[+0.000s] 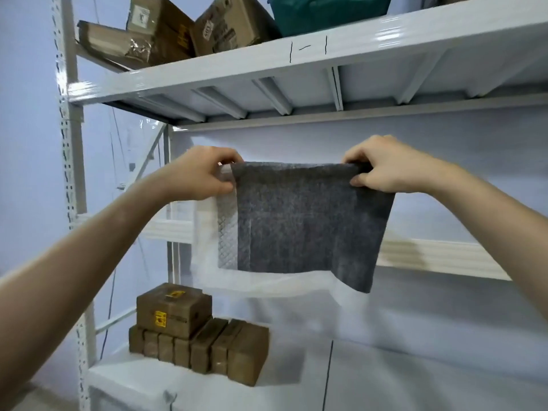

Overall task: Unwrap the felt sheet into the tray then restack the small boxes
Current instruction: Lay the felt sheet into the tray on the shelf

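Observation:
A grey felt sheet hangs in the air in front of the shelving, held up by its top edge. A clear bubble-wrap sleeve hangs around its left side and trails below it. My left hand pinches the top left corner, at the wrap's edge. At the top right corner, my right hand grips the felt. Small brown boxes stand in a row on the lower shelf at the left, with one larger brown box on top. No tray is visible.
White metal shelving fills the view, with an upright post at the left. Cardboard boxes and a green bag sit on the top shelf. The lower shelf is covered in clear plastic.

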Demonstrator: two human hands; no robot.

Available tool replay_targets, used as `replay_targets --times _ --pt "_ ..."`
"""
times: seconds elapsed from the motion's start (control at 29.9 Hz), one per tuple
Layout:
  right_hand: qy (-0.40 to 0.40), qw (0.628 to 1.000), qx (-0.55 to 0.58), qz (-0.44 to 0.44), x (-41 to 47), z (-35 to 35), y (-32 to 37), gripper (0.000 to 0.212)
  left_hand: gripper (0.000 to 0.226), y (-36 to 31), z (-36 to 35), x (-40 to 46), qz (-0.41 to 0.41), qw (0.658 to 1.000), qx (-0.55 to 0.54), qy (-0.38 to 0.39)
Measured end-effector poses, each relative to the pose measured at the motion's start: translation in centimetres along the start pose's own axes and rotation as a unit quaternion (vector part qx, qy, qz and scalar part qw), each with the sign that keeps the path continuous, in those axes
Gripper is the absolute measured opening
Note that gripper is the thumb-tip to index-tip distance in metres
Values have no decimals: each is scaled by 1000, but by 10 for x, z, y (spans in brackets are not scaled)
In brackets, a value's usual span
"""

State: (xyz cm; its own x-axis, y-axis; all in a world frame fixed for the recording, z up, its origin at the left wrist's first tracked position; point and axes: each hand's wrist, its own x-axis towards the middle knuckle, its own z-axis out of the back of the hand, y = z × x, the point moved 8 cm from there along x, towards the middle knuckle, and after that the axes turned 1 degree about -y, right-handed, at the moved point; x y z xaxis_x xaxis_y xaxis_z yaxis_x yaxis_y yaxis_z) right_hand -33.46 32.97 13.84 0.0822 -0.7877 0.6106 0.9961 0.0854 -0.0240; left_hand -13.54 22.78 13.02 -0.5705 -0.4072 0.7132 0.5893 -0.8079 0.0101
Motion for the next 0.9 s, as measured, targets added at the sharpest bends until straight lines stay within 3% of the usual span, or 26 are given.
replay_targets --times 0.17,0.27,0.5,0.6,0.73,0.8,0.9 --pt "-114 993 -13 -27 45 29 -10 30 23 19 26 52 -23 993 -24 -113" --pt "-185 982 -13 -36 68 39 -15 30 20 33 36 81 -35 983 -40 -174" --pt "-257 952 -147 -81 121 35 -42 34 19 74 5 154 -45 978 -60 -193" --pt "-320 909 -258 -72 133 34 -40 33 24 76 -12 179 -57 974 -34 -214" --pt "-448 834 -323 -5 114 40 -23 24 28 75 -4 162 -94 913 -78 -390" --pt "-430 847 -312 30 94 24 -17 22 29 80 -20 140 -89 906 -132 -393" --pt "-268 929 -254 32 63 -34 -28 27 31 83 -88 108 -110 958 -134 -227"
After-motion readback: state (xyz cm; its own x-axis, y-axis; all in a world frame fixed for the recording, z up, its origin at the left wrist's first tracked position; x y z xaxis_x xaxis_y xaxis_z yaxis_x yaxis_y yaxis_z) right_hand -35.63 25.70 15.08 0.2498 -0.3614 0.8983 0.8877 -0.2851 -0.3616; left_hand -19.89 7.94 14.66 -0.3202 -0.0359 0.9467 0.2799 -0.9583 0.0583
